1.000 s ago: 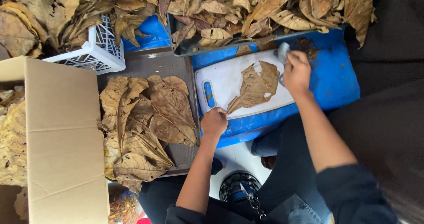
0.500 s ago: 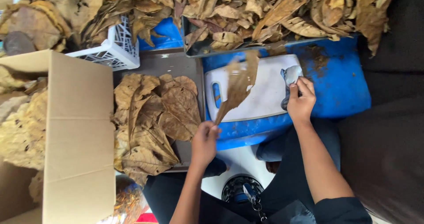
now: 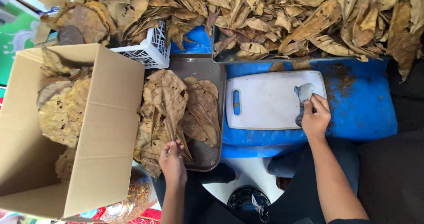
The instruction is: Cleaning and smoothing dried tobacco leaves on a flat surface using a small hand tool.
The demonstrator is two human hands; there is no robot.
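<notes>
At far left the open box (image 3: 75, 131) holds dried leaves; just right of it my left hand (image 3: 172, 160) pinches the stem end of a leaf (image 3: 165, 96), laying it flat on the pile on the brown tray (image 3: 207, 69) so it stacks neatly. Right of that, my right hand (image 3: 316, 118) is closed round a grey cloth (image 3: 304, 91), pressed on the bare white board (image 3: 265, 100), with the loose heap (image 3: 287, 21) beyond.

leaves (image 3: 176, 113) on tray (image 3: 207, 69), board (image 3: 265, 100) right
</notes>
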